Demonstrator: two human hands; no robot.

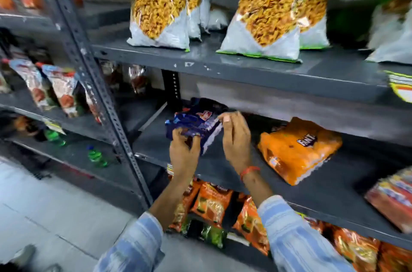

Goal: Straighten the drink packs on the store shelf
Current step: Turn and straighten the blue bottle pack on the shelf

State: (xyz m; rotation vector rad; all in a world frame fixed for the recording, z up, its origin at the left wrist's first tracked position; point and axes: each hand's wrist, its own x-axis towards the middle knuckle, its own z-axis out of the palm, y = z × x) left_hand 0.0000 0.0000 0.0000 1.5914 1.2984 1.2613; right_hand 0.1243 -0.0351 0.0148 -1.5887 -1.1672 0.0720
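A dark blue drink pack (194,122) lies tilted on the grey middle shelf (223,167), near its left post. My left hand (184,153) grips the pack's lower front edge. My right hand (236,138) pinches the pack's upper right corner between thumb and fingers. An orange drink pack (298,149) lies flat and skewed on the same shelf, to the right of my right hand and apart from it. Another reddish pack (394,196) sits at the far right edge of that shelf.
Green and white snack bags (160,4) stand on the shelf above. Orange snack bags (211,202) fill the shelf below. A grey perforated upright (98,84) divides this rack from the left rack, which holds red packets (60,86) and green bottles (95,155).
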